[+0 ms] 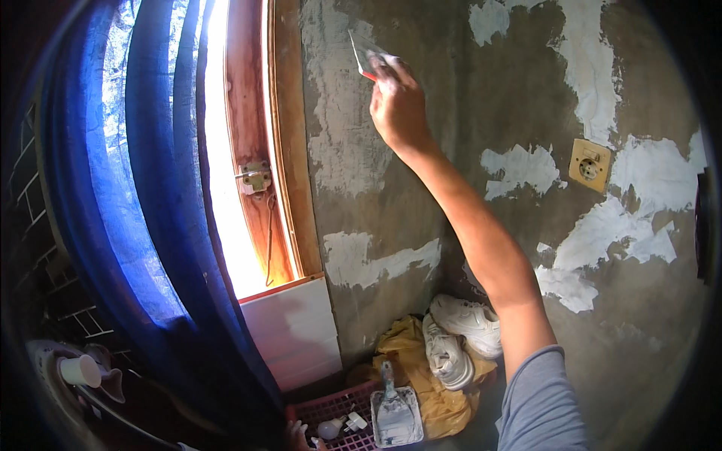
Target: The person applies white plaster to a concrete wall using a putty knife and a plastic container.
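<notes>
My right hand (398, 101) is raised to the wall, closed around a flat putty scraper (365, 57) with a bit of red at its edge. The blade is at a rough strip of pale putty (338, 113) beside the wooden window frame. Only a few fingertips of my left hand (299, 436) show at the lower edge, near the curtain's foot and the basket; whether they hold anything is hidden. Below, a putty-smeared tray (410, 436) carries a second putty knife (389, 379), its handle pointing up.
A blue curtain (150, 150) hangs at the left, before the bright window. A purple basket (320, 410) holds a light bulb (329, 429) and a white plug adapter (355, 422). White shoes (449, 353) rest on yellow cloth (444, 406). A yellowish socket (590, 165) sits among putty patches.
</notes>
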The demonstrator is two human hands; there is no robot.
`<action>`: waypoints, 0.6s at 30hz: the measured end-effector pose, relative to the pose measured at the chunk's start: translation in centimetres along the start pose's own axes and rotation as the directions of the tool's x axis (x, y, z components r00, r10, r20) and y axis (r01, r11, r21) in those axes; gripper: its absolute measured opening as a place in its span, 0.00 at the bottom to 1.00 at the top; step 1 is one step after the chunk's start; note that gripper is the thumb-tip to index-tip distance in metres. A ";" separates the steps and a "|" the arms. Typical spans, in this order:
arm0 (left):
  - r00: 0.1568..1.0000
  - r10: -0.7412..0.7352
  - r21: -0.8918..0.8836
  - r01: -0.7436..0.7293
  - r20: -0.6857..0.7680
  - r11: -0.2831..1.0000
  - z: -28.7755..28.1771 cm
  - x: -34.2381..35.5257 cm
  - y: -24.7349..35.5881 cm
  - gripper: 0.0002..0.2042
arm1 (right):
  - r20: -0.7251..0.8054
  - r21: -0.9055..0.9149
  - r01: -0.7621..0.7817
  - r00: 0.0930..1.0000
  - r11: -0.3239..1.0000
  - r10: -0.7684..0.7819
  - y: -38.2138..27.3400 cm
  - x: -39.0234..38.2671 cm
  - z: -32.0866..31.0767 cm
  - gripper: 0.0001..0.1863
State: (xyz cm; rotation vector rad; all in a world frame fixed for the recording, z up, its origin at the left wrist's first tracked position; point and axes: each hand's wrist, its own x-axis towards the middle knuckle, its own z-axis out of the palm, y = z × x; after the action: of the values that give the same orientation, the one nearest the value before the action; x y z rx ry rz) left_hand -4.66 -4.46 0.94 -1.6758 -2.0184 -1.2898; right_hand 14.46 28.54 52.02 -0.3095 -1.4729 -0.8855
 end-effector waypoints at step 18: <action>0.999 -0.027 -0.061 0.028 0.023 0.998 -0.5 -0.1 0.7 0.16 | -0.133 0.001 0.003 0.991 1.000 -0.003 2.3 5.1 -1.4 0.11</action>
State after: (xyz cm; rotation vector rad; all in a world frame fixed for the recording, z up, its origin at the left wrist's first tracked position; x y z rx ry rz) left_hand -4.21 -4.98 1.49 -1.7016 -2.0417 -1.3609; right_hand 16.29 27.48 57.36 -0.2430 -1.3502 -0.8908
